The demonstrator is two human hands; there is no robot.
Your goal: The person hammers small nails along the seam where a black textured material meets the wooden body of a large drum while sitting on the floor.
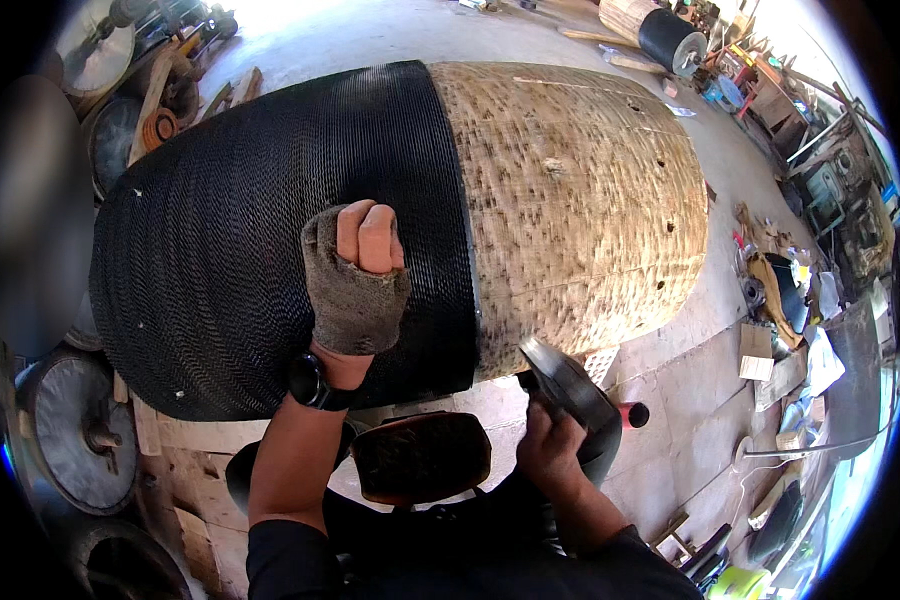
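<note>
A large drum (570, 200) lies on its side across the middle of the view, just in front of the person, with what bears it mostly hidden. Its left part is wrapped in a black ribbed covering (220, 230) with a few small pale specks; its right part is bare tan wood, thickly pitted with dark marks and with a few round holes near the far right end. The left hand (358, 275), in a grey-brown fingerless glove, is over the black covering; its grip is drawn together in a fist, and I cannot tell whether anything is inside. The right hand (552, 445) has its grip clamped on a dark grey tool (575, 385) at the drum's near edge, beside the wood. A dark brown object (420, 457) with rounded corners sits between the forearms. A red cup (634, 415) stands on the pale floor (660, 385) to the right. Large metal wheels (75, 430) line the left side, clutter crowds the right around a cardboard box (756, 352), and a smaller drum (665, 40) lies at the upper right near planks.
</note>
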